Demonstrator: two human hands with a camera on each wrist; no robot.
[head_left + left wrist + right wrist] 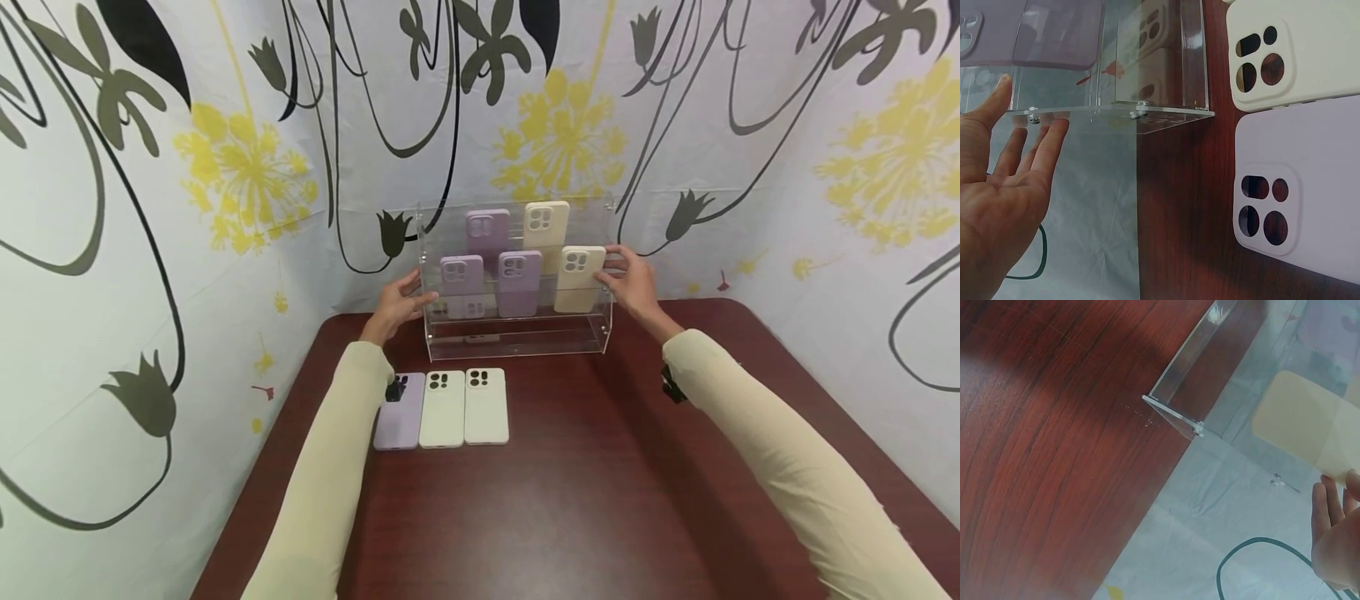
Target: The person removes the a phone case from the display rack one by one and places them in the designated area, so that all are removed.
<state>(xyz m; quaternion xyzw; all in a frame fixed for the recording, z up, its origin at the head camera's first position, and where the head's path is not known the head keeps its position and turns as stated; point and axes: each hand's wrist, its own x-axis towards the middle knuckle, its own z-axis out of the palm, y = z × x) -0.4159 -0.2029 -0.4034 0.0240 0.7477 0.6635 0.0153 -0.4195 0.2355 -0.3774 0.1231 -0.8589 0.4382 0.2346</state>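
A clear acrylic display stand (517, 343) stands at the back of the table, with lilac phone cases (519, 283) and cream phone cases (546, 225) leaning on its tiers. My left hand (401, 304) holds the stand's left side, thumb over the front edge and fingers along the outer face of the side panel (1172, 119). At the opposite side my right hand (632, 282) holds the right edge. Its thumb lies by the lower right cream case (573, 292), and its fingers (1321, 512) reach along the outside of the panel.
In front of the stand, a lilac case (399, 421) and two pale cream cases (442, 412) lie side by side on the dark red wooden table (585, 500). Patterned fabric (360, 108) hangs close behind the stand and along both sides.
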